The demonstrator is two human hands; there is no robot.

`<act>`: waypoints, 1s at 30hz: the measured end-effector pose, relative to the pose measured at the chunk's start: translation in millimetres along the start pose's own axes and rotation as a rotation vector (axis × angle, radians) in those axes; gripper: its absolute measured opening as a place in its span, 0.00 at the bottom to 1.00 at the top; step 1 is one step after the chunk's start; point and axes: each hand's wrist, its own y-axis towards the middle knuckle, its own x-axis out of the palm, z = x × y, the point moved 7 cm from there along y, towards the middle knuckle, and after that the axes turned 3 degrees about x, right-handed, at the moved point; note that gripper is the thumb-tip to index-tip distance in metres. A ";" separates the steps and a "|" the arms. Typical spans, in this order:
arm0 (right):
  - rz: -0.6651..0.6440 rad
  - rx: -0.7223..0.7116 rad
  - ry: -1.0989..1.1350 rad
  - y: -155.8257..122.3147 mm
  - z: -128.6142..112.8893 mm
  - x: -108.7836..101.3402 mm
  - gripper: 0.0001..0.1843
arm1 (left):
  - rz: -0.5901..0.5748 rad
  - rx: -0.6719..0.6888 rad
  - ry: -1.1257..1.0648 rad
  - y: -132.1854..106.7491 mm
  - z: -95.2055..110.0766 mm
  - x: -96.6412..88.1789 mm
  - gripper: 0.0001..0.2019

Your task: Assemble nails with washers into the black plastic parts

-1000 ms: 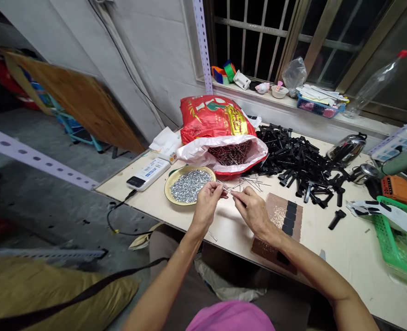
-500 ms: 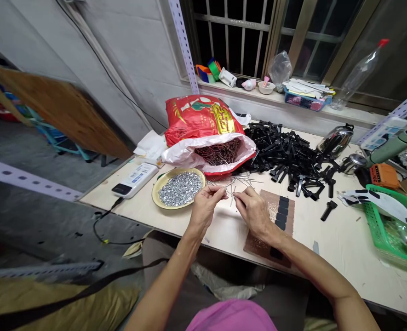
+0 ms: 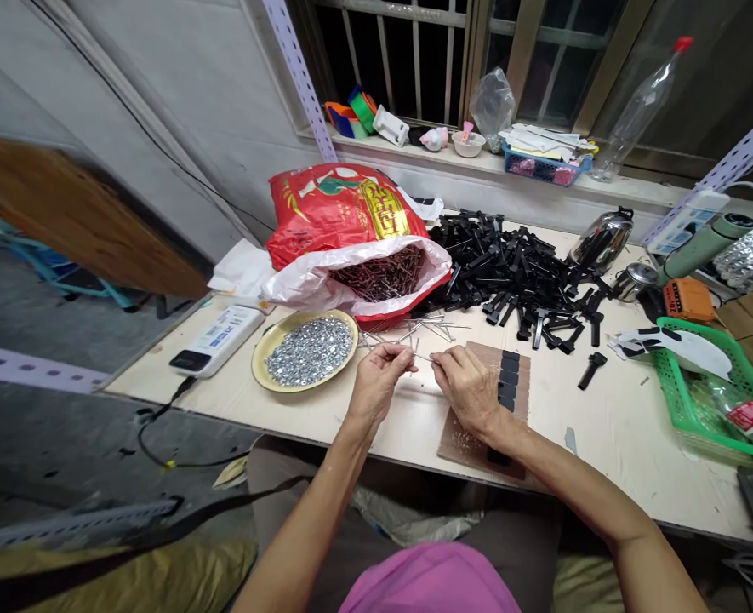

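Note:
My right hand (image 3: pixel 469 387) is closed in a pinch on a thin metal rod (image 3: pixel 423 357), like a long screw or pin, which points toward the left hand. My left hand (image 3: pixel 378 380) is also pinched, its fingertips at the rod's other end; anything small between them is hidden. Beyond the hands several similar loose metal rods (image 3: pixel 436 324) lie on the table. To the left stands a yellowish bowl (image 3: pixel 258 371) of small shiny metal pieces (image 3: pixel 312 351). A brown board (image 3: pixel 459 440) with black patches (image 3: pixel 508 379) lies under the right wrist.
Behind the hands, a red bag (image 3: pixel 325 226) lies open, full of dark reddish screw-like pieces (image 3: pixel 382 277). Right of it is a heap of black T-shaped parts (image 3: pixel 504 255). A white power bank (image 3: pixel 223 336) sits left, a green basket (image 3: pixel 670 383) right, a steel kettle (image 3: pixel 602 238) behind.
The view has swung a little, so the table's things appear further left and slightly higher. Both hands keep their pinch near each other, with a slightly wider gap between the fingertips.

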 end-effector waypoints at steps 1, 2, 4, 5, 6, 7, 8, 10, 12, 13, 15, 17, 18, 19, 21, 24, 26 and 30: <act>0.004 0.000 -0.003 -0.9 1.2 0.1 0.10 | -0.004 -0.019 -0.005 0.4 -2.6 0.7 0.18; 0.013 -0.007 -0.013 -1.6 1.9 -0.2 0.10 | -0.008 -0.042 -0.010 0.5 -5.5 1.5 0.18; 0.039 -0.032 -0.045 -3.2 2.4 -1.6 0.11 | -0.016 -0.091 -0.014 -0.5 -11.2 3.7 0.19; 0.052 -0.039 -0.064 -3.9 2.8 -2.2 0.12 | -0.020 -0.111 -0.011 -1.5 -13.4 5.0 0.20; 0.057 -0.041 -0.080 -4.8 3.7 -2.2 0.12 | -0.021 -0.121 -0.004 -2.6 -14.9 6.2 0.20; 0.051 -0.037 -0.092 -5.6 4.9 -1.4 0.13 | -0.021 -0.120 0.008 -3.7 -15.5 7.4 0.20; 0.033 -0.028 -0.100 -6.5 6.4 0.3 0.13 | -0.019 -0.106 0.024 -4.7 -15.1 8.5 0.19; -0.019 0.005 -0.102 -8.5 10.0 4.6 0.14 | -0.016 -0.051 0.076 -6.4 -12.0 10.8 0.18; -0.063 0.050 -0.091 -10.3 13.7 7.7 0.13 | -0.014 0.011 0.141 -7.8 -8.3 13.2 0.16; -0.075 0.068 -0.083 -10.8 15.1 8.3 0.12 | -0.011 0.036 0.171 -8.5 -6.9 14.3 0.15; -0.082 0.083 -0.069 -11.1 16.3 7.7 0.10 | -0.003 0.068 0.206 -9.7 -5.8 16.3 0.15; -0.073 0.065 -0.066 -10.5 15.5 5.7 0.10 | 0.008 0.084 0.214 -10.9 -6.0 17.7 0.14; -0.063 0.050 -0.069 -10.1 15.0 4.6 0.10 | 0.013 0.088 0.214 -11.4 -6.3 18.1 0.14; -0.056 0.035 -0.073 -9.7 14.4 3.9 0.12 | 0.018 0.090 0.215 -12.0 -6.7 18.3 0.14; -0.053 0.017 -0.078 -9.7 14.3 4.3 0.14 | 0.020 0.087 0.222 -12.8 -7.3 18.5 0.14; -0.080 0.054 -0.066 -11.1 18.6 8.9 0.14 | -0.001 0.075 0.232 -12.8 -8.1 19.1 0.14; -0.100 0.083 -0.047 -12.4 21.7 11.9 0.12 | -0.014 0.057 0.217 -12.1 -10.0 19.4 0.14; -0.081 0.038 -0.040 -12.6 21.1 11.0 0.11 | -0.027 0.002 0.123 -10.6 -16.7 20.7 0.16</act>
